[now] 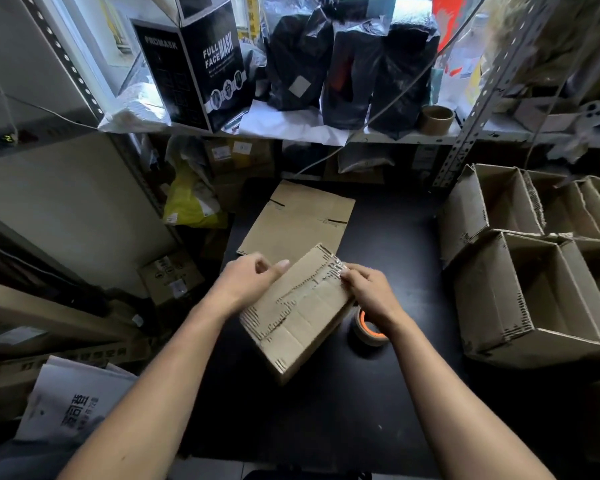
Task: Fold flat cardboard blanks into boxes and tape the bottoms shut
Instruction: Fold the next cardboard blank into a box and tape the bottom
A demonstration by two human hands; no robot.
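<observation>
A folded cardboard box lies bottom-up and slanted on the black table. A strip of clear tape runs along its flap seam to the far right corner. My left hand holds the box's left edge, thumb on top. My right hand pinches and presses the tape end at the box's right edge. A tape roll with an orange core sits on the table under my right wrist. A stack of flat cardboard blanks lies behind the box.
Several assembled open boxes crowd the right side of the table. A shelf above holds a black mask box, black bags and an empty tape core. Cartons and a white bag fill the left floor.
</observation>
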